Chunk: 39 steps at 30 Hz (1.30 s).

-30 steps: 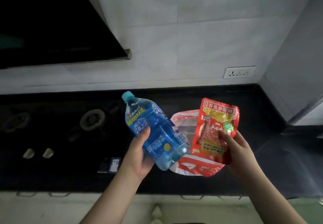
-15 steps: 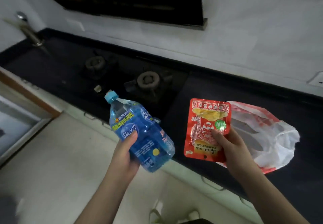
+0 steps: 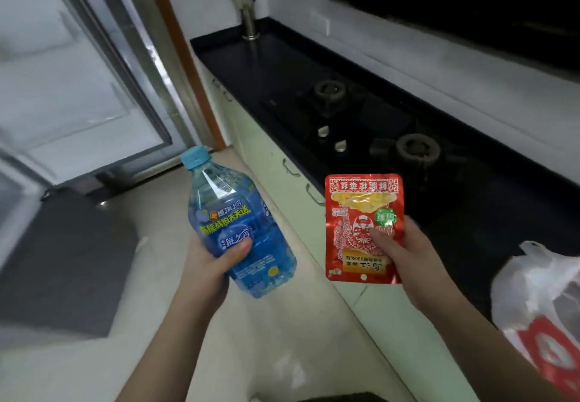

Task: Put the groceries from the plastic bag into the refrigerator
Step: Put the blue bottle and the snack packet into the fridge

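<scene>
- Head view: left hand (image 3: 209, 265) grips a blue bottle (image 3: 237, 225) at centre frame, cap tilted up-left
- Right hand (image 3: 400, 249) pinches a red snack packet (image 3: 361, 213) just right of centre
- Plastic bag (image 3: 539, 295) lies on the dark worktop (image 3: 282, 65) at the lower right edge
- A glass door (image 3: 72, 72) fills the upper left

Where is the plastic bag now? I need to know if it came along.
In the head view, the plastic bag lies on the dark counter at far right, beyond the right hand.
</scene>
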Tool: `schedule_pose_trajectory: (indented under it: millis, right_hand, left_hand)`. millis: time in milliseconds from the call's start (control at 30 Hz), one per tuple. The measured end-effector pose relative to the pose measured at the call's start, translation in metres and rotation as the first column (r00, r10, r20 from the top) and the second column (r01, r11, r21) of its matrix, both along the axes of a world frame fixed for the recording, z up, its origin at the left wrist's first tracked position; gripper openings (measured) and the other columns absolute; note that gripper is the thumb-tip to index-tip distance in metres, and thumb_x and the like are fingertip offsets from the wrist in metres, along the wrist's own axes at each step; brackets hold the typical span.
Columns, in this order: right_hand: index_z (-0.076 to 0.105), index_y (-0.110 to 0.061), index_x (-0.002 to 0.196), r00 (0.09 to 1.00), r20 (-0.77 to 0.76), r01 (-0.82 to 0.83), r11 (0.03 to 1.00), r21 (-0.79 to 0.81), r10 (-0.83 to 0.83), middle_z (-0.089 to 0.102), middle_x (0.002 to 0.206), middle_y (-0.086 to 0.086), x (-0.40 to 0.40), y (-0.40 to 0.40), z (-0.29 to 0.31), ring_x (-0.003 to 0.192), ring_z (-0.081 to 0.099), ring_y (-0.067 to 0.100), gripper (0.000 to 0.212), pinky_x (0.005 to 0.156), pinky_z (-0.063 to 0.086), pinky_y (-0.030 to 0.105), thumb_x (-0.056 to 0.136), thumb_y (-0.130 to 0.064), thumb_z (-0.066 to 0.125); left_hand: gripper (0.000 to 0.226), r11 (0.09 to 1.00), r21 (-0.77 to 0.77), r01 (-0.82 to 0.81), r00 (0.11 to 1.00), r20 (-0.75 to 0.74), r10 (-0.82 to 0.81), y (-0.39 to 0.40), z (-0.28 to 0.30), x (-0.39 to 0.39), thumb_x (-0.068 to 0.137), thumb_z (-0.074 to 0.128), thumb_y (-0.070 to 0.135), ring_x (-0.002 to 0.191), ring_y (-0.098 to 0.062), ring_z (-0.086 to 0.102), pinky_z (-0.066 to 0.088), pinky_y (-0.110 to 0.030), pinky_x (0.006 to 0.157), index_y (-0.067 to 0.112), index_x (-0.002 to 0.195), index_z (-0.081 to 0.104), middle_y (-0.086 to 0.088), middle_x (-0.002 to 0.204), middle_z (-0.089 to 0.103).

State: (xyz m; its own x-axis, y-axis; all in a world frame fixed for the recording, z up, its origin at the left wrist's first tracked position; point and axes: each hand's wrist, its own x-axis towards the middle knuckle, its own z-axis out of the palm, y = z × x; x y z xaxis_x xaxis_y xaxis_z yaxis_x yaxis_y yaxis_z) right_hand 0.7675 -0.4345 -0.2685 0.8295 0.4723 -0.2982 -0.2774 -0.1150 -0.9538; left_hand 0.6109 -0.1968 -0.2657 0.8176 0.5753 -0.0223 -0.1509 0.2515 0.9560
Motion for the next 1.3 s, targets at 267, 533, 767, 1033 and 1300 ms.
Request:
schedule_pose_trajectory:
  millis: [267, 533, 767, 1033, 1300]
  right_hand:
    - [0.059, -0.033, 0.115, 0.972, 0.079, -0.219, 0.975, -0.035, 0.221, 0.074, 0.101, -0.01, -0.054, 0.145, 0.02, 0.086, 0.073, 0.012, 0.036, 0.068, 0.056, 0.028, 0.08, -0.038, 0.066]
    - [0.06, -0.03, 0.114, 0.908, 0.073, -0.41, 0.911, -0.038, 0.411, 0.075, 0.101, -0.006, -0.095, 0.264, 0.019, 0.086, 0.073, 0.018, 0.03, 0.075, 0.057, 0.041, 0.084, -0.034, 0.065]
    - [0.061, -0.031, 0.114, 0.84, 0.059, -0.54, 0.842, -0.01, 0.539, 0.075, 0.102, -0.004, -0.093, 0.351, 0.011, 0.087, 0.073, 0.021, 0.033, 0.08, 0.057, 0.045, 0.083, -0.035, 0.067]
    - [0.061, -0.031, 0.116, 0.711, 0.014, -0.701, 0.708, 0.088, 0.703, 0.074, 0.106, -0.003, -0.065, 0.457, 0.009, 0.093, 0.072, 0.023, 0.034, 0.088, 0.054, 0.051, 0.083, -0.034, 0.068]
    - [0.06, -0.03, 0.115, 0.538, 0.041, -0.839, 0.53, 0.12, 0.842, 0.074, 0.105, -0.005, -0.062, 0.555, 0.025, 0.089, 0.073, 0.019, 0.026, 0.083, 0.056, 0.043, 0.089, -0.031, 0.064]
  left_hand:
    - [0.073, 0.982, 0.031, -0.186, 0.981, -0.051, 0.187, 0.109, 0.007, -0.105, 0.061, 0.09, 0.025, 0.102, -0.035, 0.067, 0.057, -0.046, 0.081, 0.006, 0.122, 0.056, -0.014, 0.109, 0.07]
    - [0.077, 0.924, 0.116, -0.365, 0.923, -0.08, 0.375, 0.184, 0.015, -0.19, 0.064, 0.084, 0.014, 0.107, -0.039, 0.065, 0.057, -0.047, 0.081, 0.004, 0.13, 0.047, -0.022, 0.118, 0.065]
    - [0.079, 0.833, 0.203, -0.515, 0.83, -0.122, 0.544, 0.218, 0.012, -0.212, 0.059, 0.087, 0.01, 0.104, -0.032, 0.068, 0.058, -0.039, 0.077, 0.008, 0.127, 0.047, -0.017, 0.117, 0.066]
    - [0.083, 0.687, 0.218, -0.693, 0.688, -0.085, 0.721, 0.275, 0.023, -0.186, 0.062, 0.087, 0.017, 0.11, -0.038, 0.064, 0.056, -0.049, 0.084, 0.004, 0.133, 0.044, -0.021, 0.122, 0.064]
    - [0.083, 0.582, 0.261, -0.77, 0.594, -0.04, 0.804, 0.321, 0.049, -0.174, 0.064, 0.085, 0.015, 0.11, -0.037, 0.064, 0.056, -0.047, 0.086, -0.001, 0.134, 0.043, -0.022, 0.122, 0.063]
